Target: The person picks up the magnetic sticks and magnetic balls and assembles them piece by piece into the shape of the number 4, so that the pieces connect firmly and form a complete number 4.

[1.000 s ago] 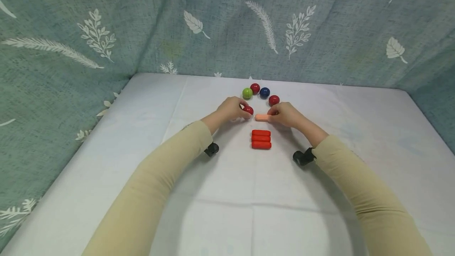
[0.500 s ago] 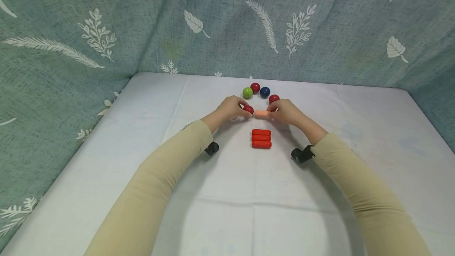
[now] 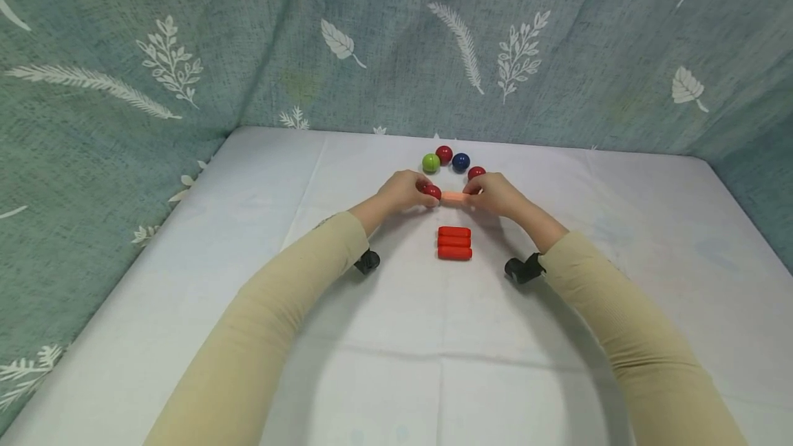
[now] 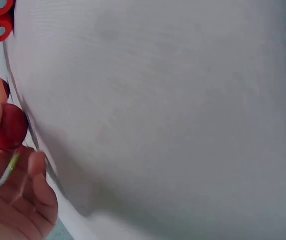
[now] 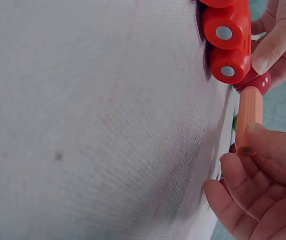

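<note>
Between thumb and fingers my left hand [image 3: 403, 190] pinches a glossy red ball [image 4: 11, 127]. My right hand [image 3: 495, 195] pinches an orange stick [image 5: 250, 112] by its right end, thumb on one side. The stick's left end meets the red ball in the head view. Closer to me lie several red rods [image 3: 455, 243] side by side, with pale round spots on their ends in the right wrist view. Beyond the hands sit a green ball [image 3: 431, 162], another red ball [image 3: 444, 154], a blue ball [image 3: 460, 162] and a further red ball [image 3: 476, 173], partly behind my right hand.
A white cloth [image 3: 396, 363] covers the table. Green-blue fabric with white leaf prints [image 3: 396, 40] hangs behind it and at the sides. Dark wrist cameras [image 3: 523, 268] sit under both sleeves.
My right hand has moved slightly away from me and to the left, bringing the orange stick up against the held red ball. The left hand has stayed nearly still.
</note>
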Motion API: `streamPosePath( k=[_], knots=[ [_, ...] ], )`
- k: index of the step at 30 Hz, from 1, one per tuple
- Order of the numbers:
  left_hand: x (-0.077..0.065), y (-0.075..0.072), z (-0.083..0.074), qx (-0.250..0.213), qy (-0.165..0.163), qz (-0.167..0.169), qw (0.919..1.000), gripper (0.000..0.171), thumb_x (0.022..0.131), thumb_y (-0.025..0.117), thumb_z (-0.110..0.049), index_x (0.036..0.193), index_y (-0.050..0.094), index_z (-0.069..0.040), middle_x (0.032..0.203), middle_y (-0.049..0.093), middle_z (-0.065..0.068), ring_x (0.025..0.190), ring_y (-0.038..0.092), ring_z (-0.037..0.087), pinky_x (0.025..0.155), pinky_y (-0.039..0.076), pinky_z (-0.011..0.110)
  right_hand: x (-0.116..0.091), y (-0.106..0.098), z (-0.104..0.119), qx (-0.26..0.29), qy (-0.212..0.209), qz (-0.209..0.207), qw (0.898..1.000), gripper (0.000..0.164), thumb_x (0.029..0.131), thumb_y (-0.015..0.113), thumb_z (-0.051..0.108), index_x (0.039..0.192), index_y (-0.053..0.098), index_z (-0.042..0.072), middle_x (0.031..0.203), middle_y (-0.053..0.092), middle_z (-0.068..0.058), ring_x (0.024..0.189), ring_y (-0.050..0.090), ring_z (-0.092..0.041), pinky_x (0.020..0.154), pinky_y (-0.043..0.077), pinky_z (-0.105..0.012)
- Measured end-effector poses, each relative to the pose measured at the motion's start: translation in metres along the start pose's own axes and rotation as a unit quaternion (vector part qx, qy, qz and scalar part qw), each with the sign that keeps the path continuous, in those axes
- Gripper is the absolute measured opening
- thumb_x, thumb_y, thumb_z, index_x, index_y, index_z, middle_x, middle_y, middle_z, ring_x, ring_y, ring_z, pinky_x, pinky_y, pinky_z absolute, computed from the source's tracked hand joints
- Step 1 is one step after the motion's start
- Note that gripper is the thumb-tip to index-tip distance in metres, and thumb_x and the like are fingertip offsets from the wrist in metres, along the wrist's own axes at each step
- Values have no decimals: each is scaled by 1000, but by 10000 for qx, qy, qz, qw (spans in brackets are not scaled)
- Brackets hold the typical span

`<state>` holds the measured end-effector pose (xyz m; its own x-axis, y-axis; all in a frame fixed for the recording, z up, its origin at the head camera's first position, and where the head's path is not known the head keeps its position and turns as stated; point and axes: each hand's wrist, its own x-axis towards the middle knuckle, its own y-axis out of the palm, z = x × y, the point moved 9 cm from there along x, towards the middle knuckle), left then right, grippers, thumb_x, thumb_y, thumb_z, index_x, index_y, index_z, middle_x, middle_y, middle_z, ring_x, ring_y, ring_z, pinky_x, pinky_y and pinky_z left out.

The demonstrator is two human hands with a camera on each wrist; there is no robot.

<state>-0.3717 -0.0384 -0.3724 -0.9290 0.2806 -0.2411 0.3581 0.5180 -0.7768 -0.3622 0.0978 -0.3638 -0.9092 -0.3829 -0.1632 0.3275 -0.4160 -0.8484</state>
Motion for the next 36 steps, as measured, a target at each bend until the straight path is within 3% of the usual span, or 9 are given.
streamPosePath(
  k=[8,17,24,30,36],
  knots=[
    [1,1,0,-192,304,26,9994,48,82,68,-29,127,55,-17,117,59,7,106,51,19,91,42,33,-1,-1,0,-14,-3,7,10000,23,89,57,9,107,64,-3,102,64,-17,89,54,-26,84,46,-38],
    [3,4,9,-829,-74,157,9964,44,81,70,-27,123,59,-17,117,58,5,96,53,18,82,47,28,1,0,-3,58,68,45,10000,23,89,58,9,108,64,-2,103,63,-17,90,53,-25,84,46,-38],
    [4,3,11,-938,-203,157,9953,45,80,71,-28,123,59,-19,119,57,4,96,55,17,79,48,27,1,0,-6,125,235,44,9996,25,89,58,10,110,63,-1,106,63,-17,91,52,-25,85,46,-37],
    [4,5,14,-1007,-279,129,9944,45,79,71,-29,122,59,-19,119,57,3,95,55,17,78,48,26,-2,-6,-22,836,766,44,9935,32,89,58,15,118,59,1,112,59,-17,85,56,-22,73,50,-29],
    [4,4,16,-1099,-340,105,9933,45,79,72,-29,121,60,-20,118,58,3,95,55,17,77,48,26,-1,-29,-43,1657,1214,-599,9768,33,90,58,18,119,57,2,113,59,-18,91,60,-27,76,52,-34]
  ],
)
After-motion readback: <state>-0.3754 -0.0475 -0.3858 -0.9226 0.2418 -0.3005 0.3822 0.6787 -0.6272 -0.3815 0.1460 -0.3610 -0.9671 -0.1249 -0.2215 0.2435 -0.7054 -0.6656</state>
